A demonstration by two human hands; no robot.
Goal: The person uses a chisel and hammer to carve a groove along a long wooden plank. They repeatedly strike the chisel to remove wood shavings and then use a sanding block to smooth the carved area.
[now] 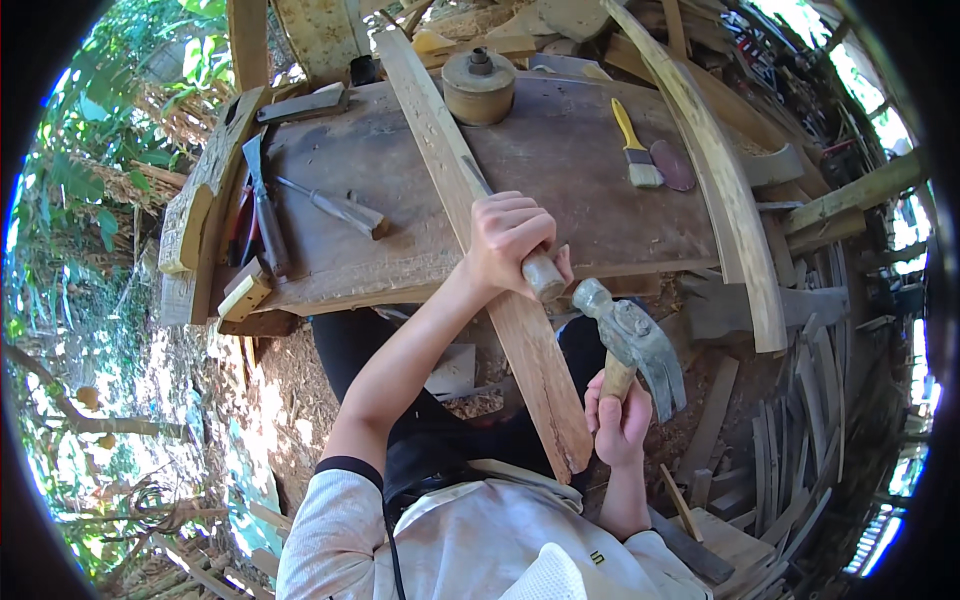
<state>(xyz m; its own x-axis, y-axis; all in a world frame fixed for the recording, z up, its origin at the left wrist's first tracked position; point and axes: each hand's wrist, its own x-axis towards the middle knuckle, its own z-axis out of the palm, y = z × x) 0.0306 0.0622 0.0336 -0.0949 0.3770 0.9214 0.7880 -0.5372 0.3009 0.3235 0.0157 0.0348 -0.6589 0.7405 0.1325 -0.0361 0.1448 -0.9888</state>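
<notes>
A long wooden board (545,370) lies slantwise over the worktable's front edge, its near end close to my waist. My left hand (510,240) is wrapped around a chisel (543,275). The chisel's blade points away from me, against the board's upper face, and the butt of its wooden handle sticks out below my fist. To the right of the board, my right hand (620,420) grips a claw hammer (632,335) by its wooden handle. The hammer's striking face is near the chisel's butt, apart from it, and its claw curves to the right.
On the brown worktable (570,150) lie a yellow-handled paintbrush (635,145), an oval reddish disc (673,166), a second chisel (335,205) and a blue-bladed tool (262,200). A round wooden block (478,88) stands at the back. A curved plank (730,190) borders the right side; scrap wood piles beyond.
</notes>
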